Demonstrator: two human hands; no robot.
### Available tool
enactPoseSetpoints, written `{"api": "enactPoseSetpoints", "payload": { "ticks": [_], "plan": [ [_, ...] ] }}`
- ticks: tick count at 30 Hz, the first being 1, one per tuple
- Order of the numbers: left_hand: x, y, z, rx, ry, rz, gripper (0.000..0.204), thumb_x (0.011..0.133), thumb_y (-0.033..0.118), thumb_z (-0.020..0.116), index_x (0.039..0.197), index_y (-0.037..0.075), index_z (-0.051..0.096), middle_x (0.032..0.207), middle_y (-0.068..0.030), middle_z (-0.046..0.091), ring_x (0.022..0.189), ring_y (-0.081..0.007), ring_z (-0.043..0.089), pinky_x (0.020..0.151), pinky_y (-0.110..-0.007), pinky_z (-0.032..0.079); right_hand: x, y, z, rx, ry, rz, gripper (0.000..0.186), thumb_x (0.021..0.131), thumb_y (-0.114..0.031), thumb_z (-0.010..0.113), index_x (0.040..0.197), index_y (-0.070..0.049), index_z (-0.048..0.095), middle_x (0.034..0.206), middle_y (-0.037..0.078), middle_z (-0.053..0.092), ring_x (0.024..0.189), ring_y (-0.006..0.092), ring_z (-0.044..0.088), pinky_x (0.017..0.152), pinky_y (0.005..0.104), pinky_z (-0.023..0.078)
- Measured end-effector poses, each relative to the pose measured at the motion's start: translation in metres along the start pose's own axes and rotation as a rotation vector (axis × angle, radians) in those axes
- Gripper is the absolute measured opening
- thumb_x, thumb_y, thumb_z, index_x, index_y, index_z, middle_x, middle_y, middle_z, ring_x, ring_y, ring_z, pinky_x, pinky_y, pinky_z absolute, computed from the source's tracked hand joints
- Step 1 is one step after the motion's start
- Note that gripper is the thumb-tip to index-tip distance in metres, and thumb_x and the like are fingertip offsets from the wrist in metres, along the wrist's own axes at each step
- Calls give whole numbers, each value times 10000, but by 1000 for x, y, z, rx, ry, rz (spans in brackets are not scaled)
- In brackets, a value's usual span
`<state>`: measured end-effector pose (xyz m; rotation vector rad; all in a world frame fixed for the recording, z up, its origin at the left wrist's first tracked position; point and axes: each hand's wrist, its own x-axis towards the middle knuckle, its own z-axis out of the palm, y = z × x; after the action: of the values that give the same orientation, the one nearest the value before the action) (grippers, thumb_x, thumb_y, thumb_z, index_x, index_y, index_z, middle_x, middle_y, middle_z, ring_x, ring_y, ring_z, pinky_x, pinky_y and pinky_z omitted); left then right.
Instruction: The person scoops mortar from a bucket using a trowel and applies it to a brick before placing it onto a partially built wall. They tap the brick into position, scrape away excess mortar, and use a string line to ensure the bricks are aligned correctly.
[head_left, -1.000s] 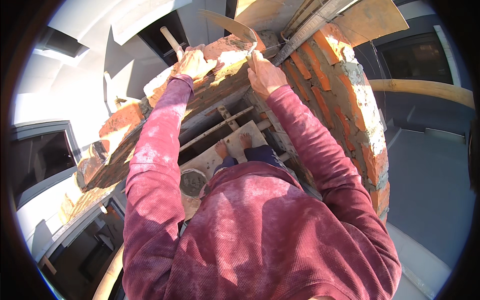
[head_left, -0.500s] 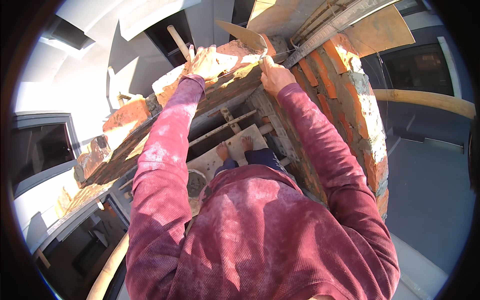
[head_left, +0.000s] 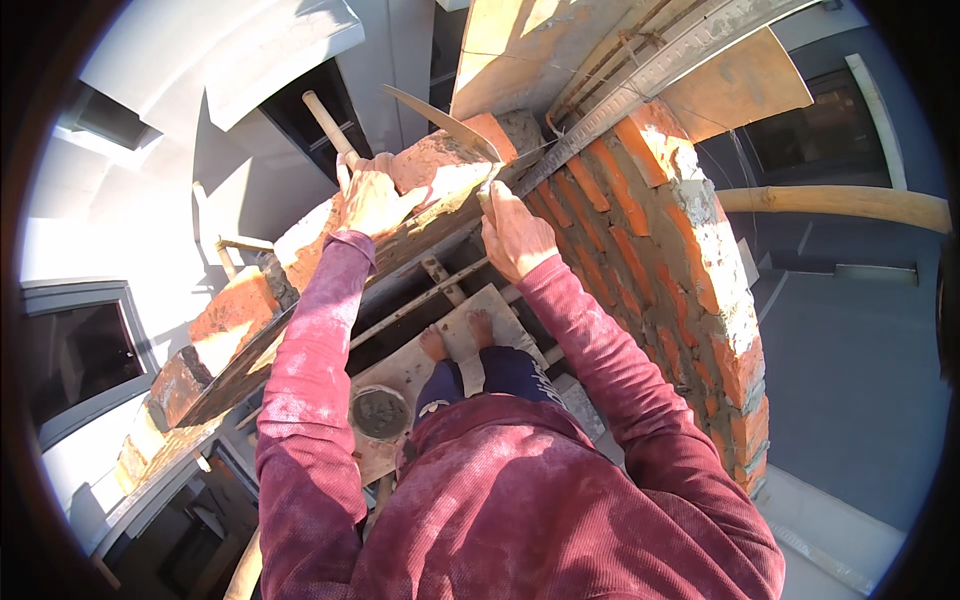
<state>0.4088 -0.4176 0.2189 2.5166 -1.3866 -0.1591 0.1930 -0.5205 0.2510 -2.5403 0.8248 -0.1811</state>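
Observation:
My left hand [head_left: 372, 198] grips a sunlit brick on top of the wall ahead [head_left: 230, 330], its thumb spread toward the right and its fingers over the far side. My right hand [head_left: 515, 235] is closed round the handle of a trowel [head_left: 455, 128], whose curved blade lies over the red brick top just right of my left hand. Mortar shows along the near edge of that course, below the blade. Down between the walls, a bucket of grey mortar [head_left: 378, 410] stands on the board [head_left: 460, 325] under my bare feet.
A rough brick wall [head_left: 650, 280] runs along my right, with a long metal straightedge [head_left: 640, 95] above its far end, near thin strings and boards [head_left: 730, 85]. Bamboo poles [head_left: 830, 205] jut out beside it. White building walls with dark windows [head_left: 80, 355] surround the brickwork.
The view has shifted, putting both hands and the bricks lower in the picture than half a second ago. My grips are unchanged, and the trowel stays over the same stretch of wall.

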Motion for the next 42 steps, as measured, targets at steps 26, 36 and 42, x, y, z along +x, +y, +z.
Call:
{"api": "enactPoseSetpoints", "payload": {
  "ticks": [26,36,42],
  "plan": [
    [-2,-8,11,-58,47,34,634,784,519,668,1111,0,509,951,-161,589,1081,-325,536,1121,-664,24,22,22,-9,17,-117,14,304,882,-182,543,1136,-30,472,939,264,648,827,449,639,717,526,515],
    [1,-6,6,-66,-14,-6,630,765,491,676,1129,-4,534,935,-165,597,1060,-317,546,1135,-643,13,26,21,-11,-43,-166,-28,248,869,-159,541,1061,-37,441,908,260,648,838,460,630,722,539,500],
    [3,-4,6,-3,-27,-29,602,768,484,678,1102,-1,549,921,-162,602,1062,-318,548,1135,-640,2,23,11,-24,49,-65,-49,257,880,-173,551,1072,-46,439,913,252,639,842,459,619,703,526,497]
  ]
}}
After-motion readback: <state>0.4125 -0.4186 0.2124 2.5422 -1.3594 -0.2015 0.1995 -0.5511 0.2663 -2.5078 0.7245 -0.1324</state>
